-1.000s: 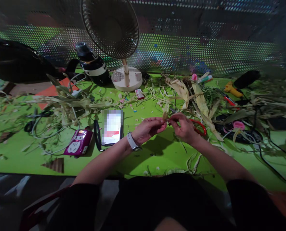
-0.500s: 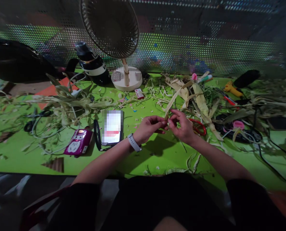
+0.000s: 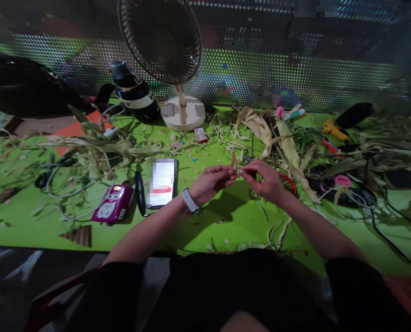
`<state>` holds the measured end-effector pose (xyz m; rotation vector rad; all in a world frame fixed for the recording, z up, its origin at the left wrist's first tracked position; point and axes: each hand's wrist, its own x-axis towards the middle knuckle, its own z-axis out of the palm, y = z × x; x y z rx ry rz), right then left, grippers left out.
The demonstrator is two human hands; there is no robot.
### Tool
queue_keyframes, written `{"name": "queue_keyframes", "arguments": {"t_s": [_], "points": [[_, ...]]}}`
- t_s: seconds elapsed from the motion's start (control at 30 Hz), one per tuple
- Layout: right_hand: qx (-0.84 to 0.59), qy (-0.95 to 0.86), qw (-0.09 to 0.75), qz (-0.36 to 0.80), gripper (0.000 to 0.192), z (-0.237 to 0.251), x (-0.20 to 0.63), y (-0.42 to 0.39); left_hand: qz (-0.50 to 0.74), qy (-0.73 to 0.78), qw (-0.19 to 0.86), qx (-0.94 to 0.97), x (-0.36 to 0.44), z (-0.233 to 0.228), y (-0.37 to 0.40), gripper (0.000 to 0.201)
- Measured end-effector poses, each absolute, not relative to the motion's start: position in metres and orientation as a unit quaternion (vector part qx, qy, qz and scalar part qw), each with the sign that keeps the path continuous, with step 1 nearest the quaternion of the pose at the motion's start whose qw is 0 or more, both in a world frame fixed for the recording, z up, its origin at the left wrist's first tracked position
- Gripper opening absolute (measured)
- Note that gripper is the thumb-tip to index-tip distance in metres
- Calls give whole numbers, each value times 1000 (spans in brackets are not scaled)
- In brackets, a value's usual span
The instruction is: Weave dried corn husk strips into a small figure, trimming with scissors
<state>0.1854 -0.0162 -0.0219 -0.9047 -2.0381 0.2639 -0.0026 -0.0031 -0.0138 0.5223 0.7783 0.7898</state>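
Observation:
Over the middle of the green table (image 3: 226,221), my left hand (image 3: 210,182) and my right hand (image 3: 266,180) meet fingertip to fingertip. Both pinch the lower end of a dry corn husk strip (image 3: 236,138) that rises from between them and curls away at its top. A white watch (image 3: 190,201) is on my left wrist. Red-handled scissors (image 3: 288,182) lie just behind my right hand, partly hidden by it.
A phone (image 3: 161,182) and a magenta power strip (image 3: 112,208) lie left of my hands. A fan (image 3: 183,110) and a dark bottle (image 3: 134,94) stand at the back. Husk heaps (image 3: 284,138) and cables (image 3: 381,216) cover the right side; more husks (image 3: 98,150) lie left.
The husk strip, bunched small between my fingers a second ago, now stands up long from my hands, its top swinging from the right toward the left. My hands stayed in place.

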Motion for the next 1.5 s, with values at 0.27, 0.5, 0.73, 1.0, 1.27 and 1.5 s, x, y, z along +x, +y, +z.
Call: {"name": "queue_keyframes", "arguments": {"t_s": [0.27,0.5,0.73,1.0,1.27,1.5], "points": [[-332,-837,433,40,10,-25,187,-12,354,351,846,189,0,-12,-6,10],[-403,-798,441,77,0,-23,180,-20,385,341,818,259,3,-16,-15,16],[-468,-727,464,191,22,-35,174,-25,415,349,774,325,8,-21,-20,32],[-375,-799,443,156,15,-26,181,-17,413,362,775,312,4,-19,-14,24],[-348,-822,431,132,11,-27,185,-13,383,388,776,317,2,-15,-12,12],[-348,-815,442,143,10,-24,184,-14,400,381,771,316,3,-18,-11,15]]}}
